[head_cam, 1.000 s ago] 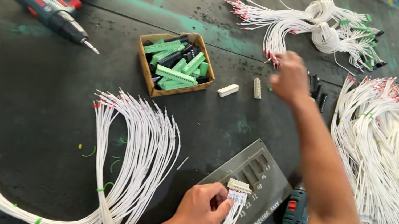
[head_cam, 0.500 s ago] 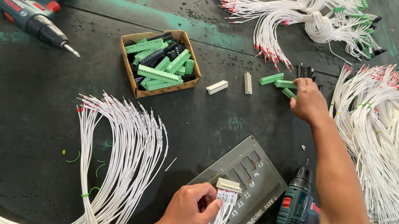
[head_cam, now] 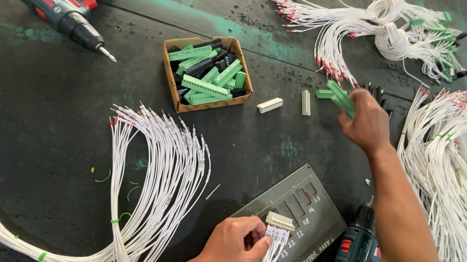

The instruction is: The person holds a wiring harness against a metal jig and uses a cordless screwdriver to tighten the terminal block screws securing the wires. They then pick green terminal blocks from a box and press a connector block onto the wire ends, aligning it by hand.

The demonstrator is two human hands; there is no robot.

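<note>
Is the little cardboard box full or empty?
Full. The cardboard box is open on top and packed with green connector blocks and a few black ones.

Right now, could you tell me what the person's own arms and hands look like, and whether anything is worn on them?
Both hands are bare: no gloves, rings or watch show on the left hand or the right hand. The forearms are bare too, with no sleeves in view as far as the frame's lower edge. No markings, bands or cables show on them.
</note>
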